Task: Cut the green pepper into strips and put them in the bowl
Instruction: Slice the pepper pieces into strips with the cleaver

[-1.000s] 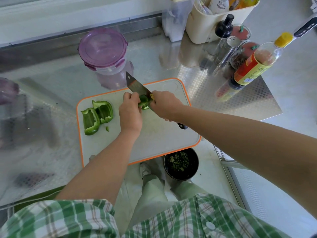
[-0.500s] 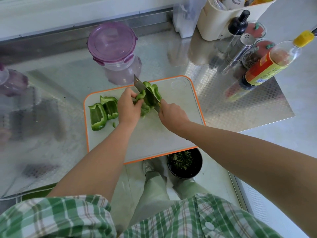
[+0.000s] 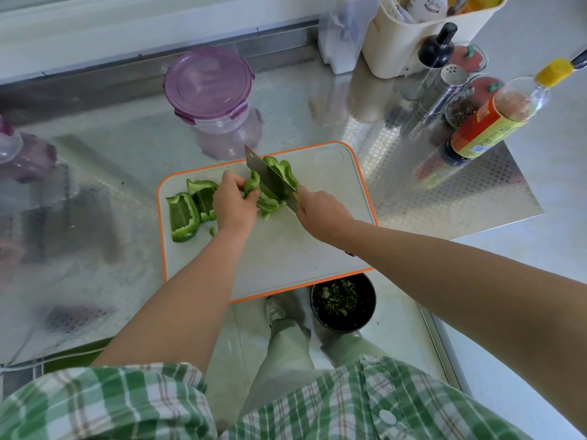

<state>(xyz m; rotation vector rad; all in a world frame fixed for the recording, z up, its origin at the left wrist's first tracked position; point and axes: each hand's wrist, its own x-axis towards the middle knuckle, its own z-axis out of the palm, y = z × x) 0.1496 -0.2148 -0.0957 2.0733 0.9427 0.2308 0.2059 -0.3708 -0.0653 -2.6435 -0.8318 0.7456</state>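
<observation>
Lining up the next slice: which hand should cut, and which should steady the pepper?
Right cuts. The right hand grips the knife, blade across the pepper piece; the left hand pinches that piece, holding it on the cutting board.

One knife (image 3: 270,179), one cutting board (image 3: 286,249), one black bowl (image 3: 370,308), two hands (image 3: 233,204) (image 3: 320,211), two red-lidded jars (image 3: 470,57) (image 3: 486,88), two uncut pepper pieces (image 3: 182,217) (image 3: 203,198).

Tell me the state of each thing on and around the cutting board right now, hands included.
knife, blade down on the pepper piece.
right hand, gripping the knife by its handle.
left hand, holding the pepper piece steady.
two pepper pieces, unsliced, left on the cutting board.
purple-lidded container, lid on.
sauce bottle, capped.
black container, holds green bits.
</observation>
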